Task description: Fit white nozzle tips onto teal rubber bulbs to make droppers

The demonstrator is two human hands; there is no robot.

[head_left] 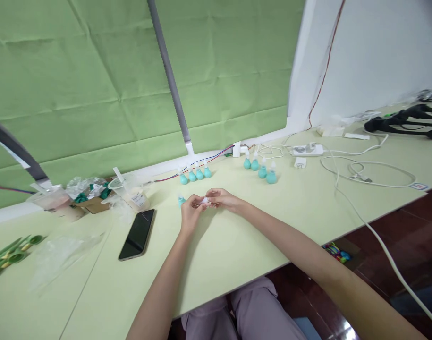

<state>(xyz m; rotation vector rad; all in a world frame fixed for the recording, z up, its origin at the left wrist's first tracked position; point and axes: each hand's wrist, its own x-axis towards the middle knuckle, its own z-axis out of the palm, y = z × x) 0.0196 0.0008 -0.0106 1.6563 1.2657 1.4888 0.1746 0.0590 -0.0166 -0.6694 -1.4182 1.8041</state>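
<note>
Both hands meet above the pale table (237,241), pinching one small white piece (205,200) between their fingertips. My left hand (191,211) grips its left side, while my right hand (223,198) closes on it from the right. The piece is mostly covered by fingers, so its exact kind cannot be made out. Just left of my left hand stands a teal bulb-shaped bottle (181,200), partly hidden. Behind the hands, several teal bottles with whitish pointed tops (199,174) stand in a row. Another group of teal bottles (262,172) stands farther right.
A black phone (137,234) lies left of my hands. Beyond it are a plastic cup (134,193), a cardboard box (95,204) and another cup (62,203). Green tube-like pieces (13,255) lie far left. A power strip (308,150) and loose white cables (375,184) occupy the right.
</note>
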